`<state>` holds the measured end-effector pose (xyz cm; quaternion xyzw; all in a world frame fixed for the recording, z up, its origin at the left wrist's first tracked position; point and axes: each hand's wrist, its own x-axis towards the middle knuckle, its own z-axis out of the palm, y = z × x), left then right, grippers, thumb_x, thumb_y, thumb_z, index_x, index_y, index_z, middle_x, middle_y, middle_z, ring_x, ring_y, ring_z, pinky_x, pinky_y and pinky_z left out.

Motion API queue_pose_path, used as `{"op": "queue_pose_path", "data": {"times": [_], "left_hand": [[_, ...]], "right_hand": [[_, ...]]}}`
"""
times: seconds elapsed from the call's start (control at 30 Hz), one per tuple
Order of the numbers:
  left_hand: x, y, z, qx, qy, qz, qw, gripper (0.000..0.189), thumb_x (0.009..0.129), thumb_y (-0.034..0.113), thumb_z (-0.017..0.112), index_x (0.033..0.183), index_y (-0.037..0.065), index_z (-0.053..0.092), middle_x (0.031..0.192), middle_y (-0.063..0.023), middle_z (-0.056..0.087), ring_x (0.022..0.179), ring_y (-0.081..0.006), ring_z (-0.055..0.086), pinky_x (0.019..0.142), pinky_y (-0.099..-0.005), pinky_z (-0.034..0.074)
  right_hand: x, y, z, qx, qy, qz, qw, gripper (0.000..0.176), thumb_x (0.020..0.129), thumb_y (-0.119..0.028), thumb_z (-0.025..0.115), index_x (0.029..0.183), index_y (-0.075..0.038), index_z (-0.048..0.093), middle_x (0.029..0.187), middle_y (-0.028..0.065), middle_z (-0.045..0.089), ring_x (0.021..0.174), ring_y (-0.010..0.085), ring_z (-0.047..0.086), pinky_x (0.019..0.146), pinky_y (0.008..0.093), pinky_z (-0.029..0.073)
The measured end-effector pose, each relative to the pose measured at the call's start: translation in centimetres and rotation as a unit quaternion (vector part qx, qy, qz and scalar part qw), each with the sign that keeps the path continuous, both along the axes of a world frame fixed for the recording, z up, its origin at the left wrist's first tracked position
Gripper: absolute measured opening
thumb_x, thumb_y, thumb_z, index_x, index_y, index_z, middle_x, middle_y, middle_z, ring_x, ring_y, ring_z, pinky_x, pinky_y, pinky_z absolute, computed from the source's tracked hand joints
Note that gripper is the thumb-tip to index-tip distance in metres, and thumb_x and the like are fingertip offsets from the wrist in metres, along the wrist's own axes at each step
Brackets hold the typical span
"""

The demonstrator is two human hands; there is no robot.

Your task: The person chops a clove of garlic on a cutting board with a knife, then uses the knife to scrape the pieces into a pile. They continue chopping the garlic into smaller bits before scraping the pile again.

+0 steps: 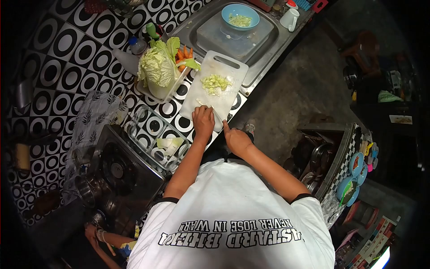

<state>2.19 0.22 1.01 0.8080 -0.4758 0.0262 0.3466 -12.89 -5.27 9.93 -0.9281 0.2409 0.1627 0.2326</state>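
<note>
A white cutting board (195, 93) lies on the patterned counter, with a pile of chopped pale green vegetable (217, 84) near its middle. My left hand (203, 122) is closed at the board's near left part, its fingertips pressed down by a small pale piece. My right hand (236, 140) is closed around the handle of a knife at the board's near right edge. The knife blade (217, 114) reaches over the board towards my left fingertips. Left of the board, a cabbage (156, 68) and carrots (184, 55) sit in a plastic container (164, 96).
A blue bowl (240, 17) with chopped vegetable stands over the sink (193, 32). A glass dish (147, 143) holds a vegetable piece beside the stove (117, 168). Another person's hands (96, 235) are at the lower left. A white mug (290, 20) stands beyond the sink.
</note>
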Motion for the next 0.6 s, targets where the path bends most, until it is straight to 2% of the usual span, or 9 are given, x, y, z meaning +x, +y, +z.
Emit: {"op": "queue_pose_path", "data": {"times": [0.3,0.6], "left_hand": [[0.0,-0.1,-0.3,0.01,-0.009,0.01,1.0,0.011,0.078,0.006,0.069,0.089,0.007,0.07,0.091,-0.0048,0.061,0.09,-0.0253,0.055,0.078,-0.0388,0.041],[0.0,-0.1,-0.7,-0.002,-0.011,0.013,1.0,0.011,0.078,0.006,0.069,0.089,0.007,0.07,0.091,-0.005,0.061,0.09,-0.0256,0.055,0.078,-0.039,0.041]], "right_hand": [[1.3,-0.7,1.4,0.001,0.038,0.031,0.999,0.061,0.084,-0.002,0.048,0.141,0.015,0.032,0.084,0.0232,0.069,0.075,0.0323,0.07,0.069,0.04,0.057],[2.2,-1.4,2.4,0.0,0.067,0.036,0.997,0.058,0.086,-0.003,0.047,0.14,0.015,0.034,0.085,0.0219,0.07,0.076,0.0326,0.071,0.067,0.0405,0.058]]}}
